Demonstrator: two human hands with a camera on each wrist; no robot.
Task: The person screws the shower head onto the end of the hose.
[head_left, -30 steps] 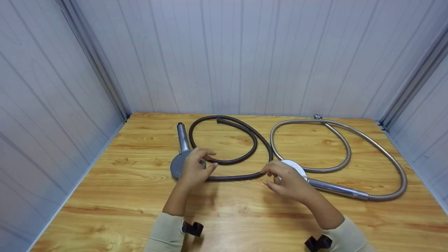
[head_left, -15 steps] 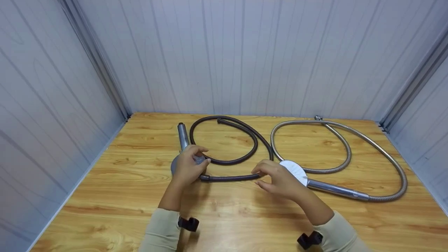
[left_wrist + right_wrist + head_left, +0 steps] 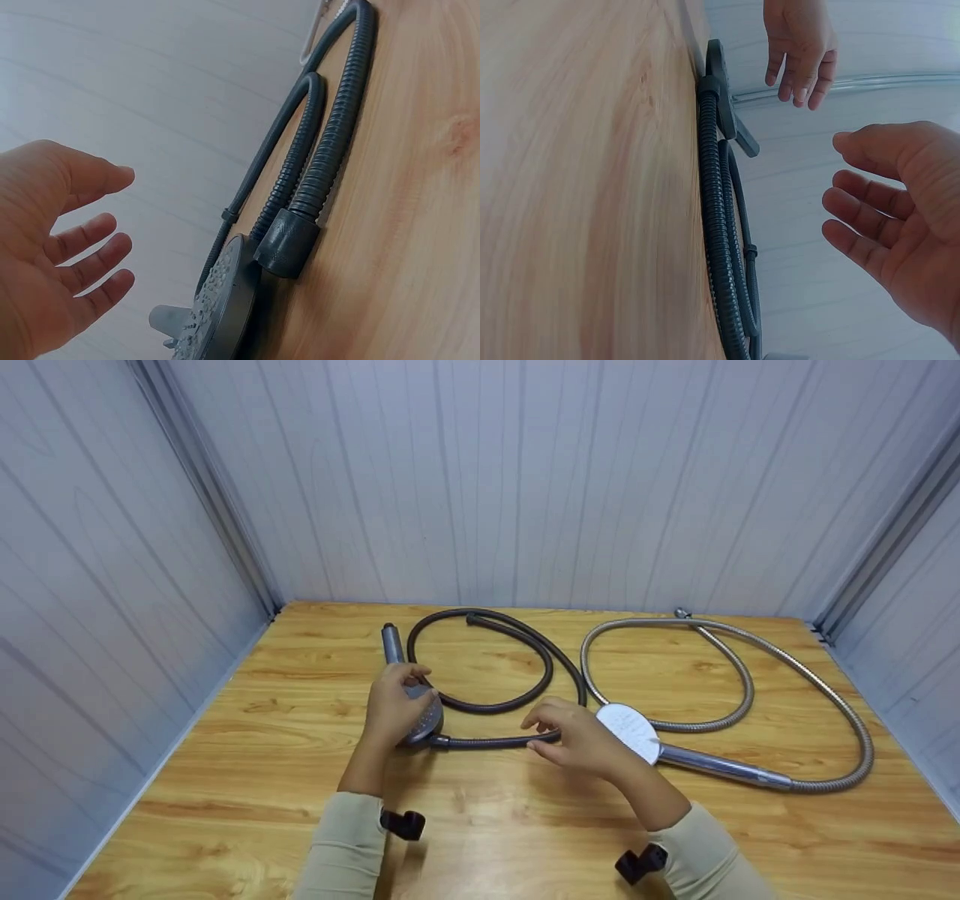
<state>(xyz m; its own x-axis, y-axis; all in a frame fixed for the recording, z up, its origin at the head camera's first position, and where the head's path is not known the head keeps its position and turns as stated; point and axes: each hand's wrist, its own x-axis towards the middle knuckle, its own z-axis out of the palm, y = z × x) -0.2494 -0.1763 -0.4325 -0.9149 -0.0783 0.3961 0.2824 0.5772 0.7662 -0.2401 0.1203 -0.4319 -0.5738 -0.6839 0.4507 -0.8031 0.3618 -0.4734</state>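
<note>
A grey shower head (image 3: 429,718) lies on the table with its handle pointing to the back wall. Over it hovers my left hand (image 3: 390,703), fingers loosely bent and holding nothing; in the left wrist view that hand (image 3: 56,240) is well apart from the nozzle face. A dark shower hose (image 3: 487,742) loops behind, its collar end (image 3: 287,244) right beside the shower head's rim. Above the hose's front stretch hangs my right hand (image 3: 574,737), also relaxed, with nothing between its fingers. Part of the grey shower head is hidden behind my left hand.
To the right, a chrome shower head (image 3: 628,730) with a white face lies joined to a silver metal hose (image 3: 840,705) that loops back toward the wall. Pale panel walls (image 3: 480,480) enclose the wooden table (image 3: 225,780) at the back and sides.
Both hands have drifted left, the left one slightly farther back as well. More of the grey shower head's face, the dark hose's collar and the chrome shower head now shows.
</note>
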